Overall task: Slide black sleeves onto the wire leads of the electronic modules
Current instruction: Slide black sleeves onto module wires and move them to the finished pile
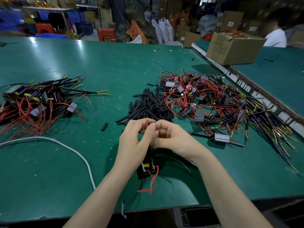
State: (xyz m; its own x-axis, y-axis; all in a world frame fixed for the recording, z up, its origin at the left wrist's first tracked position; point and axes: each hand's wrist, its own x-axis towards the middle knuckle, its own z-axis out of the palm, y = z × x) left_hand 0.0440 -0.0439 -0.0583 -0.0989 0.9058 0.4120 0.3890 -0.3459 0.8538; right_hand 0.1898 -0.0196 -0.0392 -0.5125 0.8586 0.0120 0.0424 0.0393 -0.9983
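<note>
Holding one module's leads above the green worktop [102, 66], both hands raised.

Left hand [136, 139] and right hand [171, 137] meet fingertip to fingertip, curled and pinching a red lead [147, 123]; electronic module [146, 169] hangs below them, red wires [153, 181] looping under it; loose black sleeves [148, 106] heaped just beyond the hands; sleeved modules [37, 99] piled far left; unsleeved modules [213, 102] tangled at right; white cable [79, 153] near left; cardboard box [233, 48] behind.

Green tabletop [102, 63] with glare patches; cardboard box [233, 48] at far right; red stools [107, 34], blue crates [85, 27], stacked cartons [232, 20] behind.
</note>
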